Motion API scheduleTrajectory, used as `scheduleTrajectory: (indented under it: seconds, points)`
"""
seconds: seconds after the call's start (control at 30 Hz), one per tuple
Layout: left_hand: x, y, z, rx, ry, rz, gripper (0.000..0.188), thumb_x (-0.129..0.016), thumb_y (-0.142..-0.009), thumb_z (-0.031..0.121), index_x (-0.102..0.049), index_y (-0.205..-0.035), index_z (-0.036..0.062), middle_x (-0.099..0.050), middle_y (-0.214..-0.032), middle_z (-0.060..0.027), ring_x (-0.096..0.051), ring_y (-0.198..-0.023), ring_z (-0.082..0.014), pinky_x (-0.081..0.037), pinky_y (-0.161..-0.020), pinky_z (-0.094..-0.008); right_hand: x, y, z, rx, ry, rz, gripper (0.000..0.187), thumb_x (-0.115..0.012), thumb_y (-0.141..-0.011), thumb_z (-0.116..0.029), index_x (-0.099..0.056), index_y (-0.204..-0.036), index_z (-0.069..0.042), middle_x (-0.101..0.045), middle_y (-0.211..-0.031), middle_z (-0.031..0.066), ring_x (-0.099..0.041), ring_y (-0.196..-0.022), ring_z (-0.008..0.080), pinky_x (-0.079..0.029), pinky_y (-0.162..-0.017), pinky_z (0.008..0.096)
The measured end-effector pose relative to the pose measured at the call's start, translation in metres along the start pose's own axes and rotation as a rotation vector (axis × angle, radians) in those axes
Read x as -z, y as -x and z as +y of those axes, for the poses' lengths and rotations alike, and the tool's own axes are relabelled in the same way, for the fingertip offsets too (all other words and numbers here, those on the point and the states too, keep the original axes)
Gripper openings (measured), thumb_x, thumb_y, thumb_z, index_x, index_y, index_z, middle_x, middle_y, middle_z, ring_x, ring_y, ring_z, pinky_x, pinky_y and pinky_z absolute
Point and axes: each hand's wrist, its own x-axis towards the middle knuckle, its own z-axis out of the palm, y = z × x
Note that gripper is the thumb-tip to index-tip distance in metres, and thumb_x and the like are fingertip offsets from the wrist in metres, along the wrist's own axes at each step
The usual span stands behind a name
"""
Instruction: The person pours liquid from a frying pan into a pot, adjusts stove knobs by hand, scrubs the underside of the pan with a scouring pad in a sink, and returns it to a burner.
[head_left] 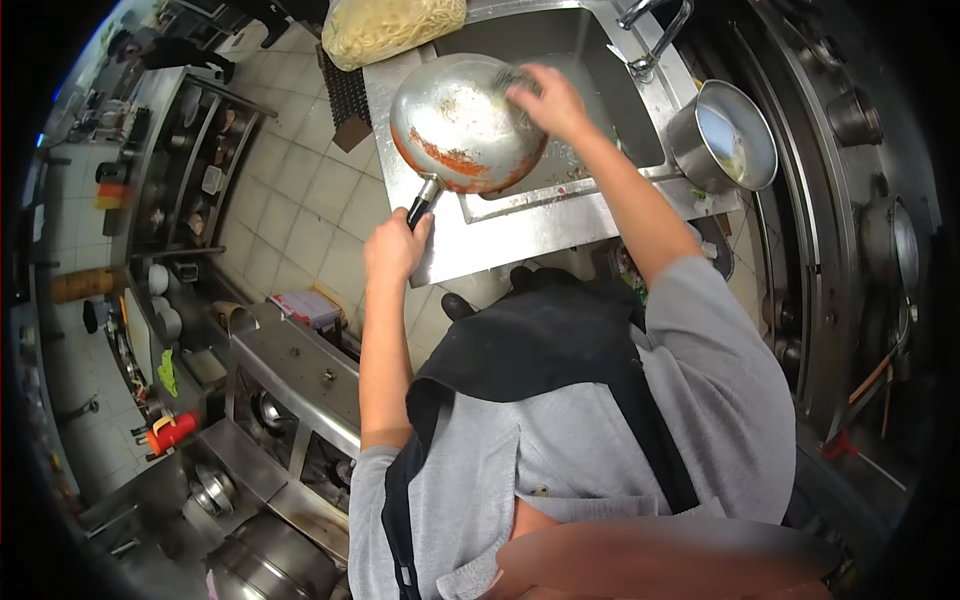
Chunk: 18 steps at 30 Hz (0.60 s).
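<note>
A silver wok (455, 125) is tilted over the left side of the sink (590, 60), its rounded underside seemingly facing up. Orange-red residue streaks its near part, and dark marks dot the middle. My left hand (393, 248) is closed around the wok's black handle. At the wok's far right, my right hand (550, 102) presses a grey metal scourer (515, 86) against the surface; the fingers partly cover it. Scraps of food lie in the sink beside the wok.
A bag of pale noodle-like strips (390, 28) rests at the sink's far left corner. To the right stands a deep steel pot (725, 137), below the faucet (650, 65). A steel stove (300, 360) is at the near left. Far left, a person (170, 50) stands behind shelves.
</note>
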Motion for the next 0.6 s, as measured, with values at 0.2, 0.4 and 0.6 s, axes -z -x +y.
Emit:
scheduleTrajectory:
  seconds: [0.2, 0.4, 0.6]
  points:
    - [0.0, -0.002, -0.005, 0.004, -0.035, 0.011, 0.048, -0.059, -0.094, 0.049, -0.067, -0.102, 0.0029, -0.071, -0.087, -0.0253, -0.069, -0.087, -0.0433, -0.054, -0.079, -0.0519, -0.025, 0.043, -0.042, 0.52, 0.093, 0.099, 0.044, -0.074, -0.085, -0.036, -0.067, -0.118, -0.008, -0.065, -0.108, 0.017, -0.061, -0.104, 0.0364, -0.051, -0.094, 0.0468]
    - [0.0, -0.004, 0.0, -0.025, -0.057, -0.013, 0.047, -0.058, -0.095, 0.049, -0.067, -0.103, 0.0031, -0.072, -0.088, -0.0247, -0.069, -0.087, -0.0427, -0.054, -0.078, -0.0517, -0.03, 0.013, -0.031, 0.195, 0.173, 0.157, 0.042, -0.074, -0.084, -0.036, -0.068, -0.115, -0.009, -0.065, -0.105, 0.0172, -0.062, -0.105, 0.0365, -0.052, -0.092, 0.0464]
    - [0.002, 0.0, 0.008, -0.026, -0.055, -0.01, 0.046, -0.059, -0.094, 0.048, -0.067, -0.103, 0.0036, -0.071, -0.088, -0.0247, -0.069, -0.087, -0.0429, -0.054, -0.079, -0.0516, -0.024, -0.025, -0.012, 0.003, 0.141, 0.181, 0.043, -0.073, -0.085, -0.039, -0.067, -0.117, -0.011, -0.064, -0.107, 0.0158, -0.06, -0.108, 0.037, -0.051, -0.093, 0.047]
